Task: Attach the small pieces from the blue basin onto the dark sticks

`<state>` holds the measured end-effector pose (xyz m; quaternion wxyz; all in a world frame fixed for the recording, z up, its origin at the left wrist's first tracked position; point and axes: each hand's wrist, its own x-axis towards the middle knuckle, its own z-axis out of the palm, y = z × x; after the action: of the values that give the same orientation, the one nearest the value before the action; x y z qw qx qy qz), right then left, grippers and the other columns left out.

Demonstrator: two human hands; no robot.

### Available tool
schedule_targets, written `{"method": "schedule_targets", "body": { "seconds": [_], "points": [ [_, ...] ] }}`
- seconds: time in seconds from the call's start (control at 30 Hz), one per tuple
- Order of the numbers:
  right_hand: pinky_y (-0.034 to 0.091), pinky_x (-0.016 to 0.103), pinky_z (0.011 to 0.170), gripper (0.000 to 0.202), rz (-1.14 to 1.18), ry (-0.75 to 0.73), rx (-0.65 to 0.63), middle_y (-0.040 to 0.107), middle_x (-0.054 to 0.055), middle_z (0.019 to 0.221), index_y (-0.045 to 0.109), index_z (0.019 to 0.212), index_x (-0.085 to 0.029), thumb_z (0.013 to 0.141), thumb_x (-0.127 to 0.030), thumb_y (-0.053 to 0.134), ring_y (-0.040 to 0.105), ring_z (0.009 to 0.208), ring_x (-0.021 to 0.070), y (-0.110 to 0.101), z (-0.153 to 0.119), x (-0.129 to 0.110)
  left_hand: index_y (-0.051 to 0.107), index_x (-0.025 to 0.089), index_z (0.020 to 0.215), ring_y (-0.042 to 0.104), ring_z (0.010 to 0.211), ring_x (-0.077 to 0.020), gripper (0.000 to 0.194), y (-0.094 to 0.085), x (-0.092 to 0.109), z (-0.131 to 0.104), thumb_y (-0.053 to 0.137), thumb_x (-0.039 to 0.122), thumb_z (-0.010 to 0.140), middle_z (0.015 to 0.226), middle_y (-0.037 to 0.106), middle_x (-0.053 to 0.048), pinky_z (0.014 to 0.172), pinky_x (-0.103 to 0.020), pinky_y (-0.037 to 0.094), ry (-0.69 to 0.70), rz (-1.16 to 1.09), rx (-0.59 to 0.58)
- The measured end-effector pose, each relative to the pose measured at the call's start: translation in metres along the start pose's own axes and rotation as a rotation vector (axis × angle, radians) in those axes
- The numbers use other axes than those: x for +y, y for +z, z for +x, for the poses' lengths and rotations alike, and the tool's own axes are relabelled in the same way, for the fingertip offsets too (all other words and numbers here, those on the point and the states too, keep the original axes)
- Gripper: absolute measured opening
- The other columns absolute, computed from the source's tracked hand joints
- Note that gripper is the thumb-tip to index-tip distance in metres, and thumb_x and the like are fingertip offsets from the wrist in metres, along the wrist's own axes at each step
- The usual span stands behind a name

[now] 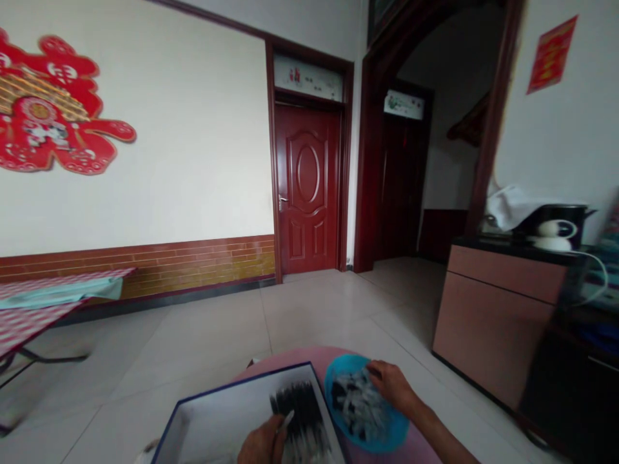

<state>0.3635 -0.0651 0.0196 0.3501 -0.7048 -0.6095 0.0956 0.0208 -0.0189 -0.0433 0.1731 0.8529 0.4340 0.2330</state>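
Observation:
A white box with a blue rim [242, 378] sits on a pink round table [309, 354]. In its right part lie several dark, slender items [302, 412] side by side, blurred. My left hand [264, 441] is over the box, its fingers closed on a small whitish piece [289, 419]. Right of the box stands a blue basket [399, 428] filled with black and whitish pieces [360, 406]. My right hand [391, 381] is at the basket's upper right edge, fingers pressed together; what they hold, if anything, is hidden.
A checkered folding table [33, 322] with a pale green cloth [62, 293] stands at the left. At the right is a brown cabinet [493, 322] bearing a black pot [551, 219] and a white camera-like device [556, 233]. A red door [308, 187] is beyond the tiled floor.

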Motion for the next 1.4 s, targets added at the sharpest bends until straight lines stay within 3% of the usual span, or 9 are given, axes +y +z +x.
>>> {"method": "schedule_targets", "body": {
  "seconds": [0.1,0.23,0.4,0.53,0.67,0.83,1.1,1.23,1.4],
  "points": [
    [0.039,0.035,0.085,0.024,-0.099,-0.008,-0.003,0.068,0.008,0.088,0.068,0.084,-0.019,0.069,-0.019,0.050,0.059,0.087,0.0235,0.010,-0.003,0.006,0.059,0.024,0.106,0.062,0.092,-0.0220,0.032,0.002,0.000,-0.005,0.034,0.031,0.087,0.100,0.067,-0.009,0.080,-0.028,0.044,0.018,0.013,0.005],
    [0.037,0.035,0.092,0.033,-0.151,-0.034,0.022,0.063,0.014,0.103,0.064,0.101,-0.014,0.071,-0.016,0.048,0.056,0.097,0.0238,0.020,-0.001,-0.007,0.062,0.021,0.096,0.061,0.087,-0.0194,0.028,-0.015,0.027,-0.008,0.036,0.025,0.087,0.092,0.066,-0.008,0.079,-0.027,0.044,0.018,0.062,-0.078],
    [0.038,0.031,0.089,0.031,-0.072,-0.190,0.009,0.064,0.010,0.101,0.064,0.101,-0.017,0.080,-0.021,0.041,0.056,0.097,0.0210,0.037,-0.002,-0.062,0.065,0.018,0.088,0.059,0.088,-0.0204,0.025,-0.031,0.064,-0.010,0.040,0.019,0.083,0.092,0.064,-0.009,0.080,-0.028,0.044,0.026,0.124,-0.222],
    [0.040,0.032,0.083,0.026,0.147,-0.352,-0.049,0.065,0.006,0.091,0.066,0.093,-0.023,0.080,-0.020,0.043,0.057,0.089,0.0201,0.063,-0.011,-0.108,0.067,0.019,0.088,0.057,0.092,-0.0239,0.025,-0.021,0.074,-0.012,0.045,0.015,0.076,0.096,0.064,-0.011,0.082,-0.033,0.044,0.082,0.138,-0.241],
    [0.040,0.031,0.085,0.027,0.187,-0.356,-0.157,0.064,0.006,0.095,0.064,0.094,-0.022,0.078,-0.017,0.043,0.055,0.093,0.0193,0.090,-0.021,-0.130,0.069,0.016,0.083,0.059,0.088,-0.0268,0.023,-0.012,0.075,-0.010,0.051,0.013,0.068,0.090,0.066,-0.013,0.078,-0.035,0.047,0.111,0.167,-0.332],
    [0.038,0.033,0.092,0.032,0.146,-0.336,-0.206,0.062,0.010,0.105,0.063,0.100,-0.018,0.074,-0.015,0.044,0.054,0.101,0.0213,0.110,-0.029,-0.131,0.069,0.012,0.087,0.061,0.085,-0.0287,0.027,-0.015,0.075,-0.011,0.052,0.015,0.066,0.090,0.067,-0.017,0.076,-0.036,0.048,0.078,0.186,-0.367],
    [0.034,0.037,0.099,0.037,0.064,-0.290,-0.254,0.057,0.012,0.115,0.062,0.103,-0.016,0.071,-0.012,0.046,0.049,0.111,0.0239,0.123,-0.030,-0.121,0.067,0.012,0.093,0.061,0.083,-0.0287,0.031,-0.009,0.074,-0.015,0.049,0.014,0.068,0.092,0.066,-0.017,0.073,-0.036,0.049,0.037,0.168,-0.377],
    [0.030,0.038,0.102,0.044,-0.022,-0.260,-0.247,0.052,0.013,0.124,0.057,0.110,-0.016,0.068,-0.010,0.049,0.042,0.119,0.0258,0.127,-0.035,-0.119,0.062,0.016,0.104,0.056,0.099,-0.0259,0.033,-0.026,0.067,-0.015,0.046,0.016,0.076,0.107,0.063,-0.013,0.086,-0.034,0.042,0.037,0.124,-0.295],
    [0.031,0.038,0.099,0.039,-0.077,-0.250,-0.264,0.050,0.013,0.125,0.056,0.110,-0.016,0.072,-0.013,0.048,0.041,0.118,0.0263,0.127,-0.042,-0.120,0.063,0.017,0.096,0.058,0.089,-0.0211,0.028,-0.055,0.038,0.013,0.038,0.018,0.084,0.095,0.064,-0.009,0.080,-0.030,0.042,-0.009,0.312,-0.204]
  ]
}}
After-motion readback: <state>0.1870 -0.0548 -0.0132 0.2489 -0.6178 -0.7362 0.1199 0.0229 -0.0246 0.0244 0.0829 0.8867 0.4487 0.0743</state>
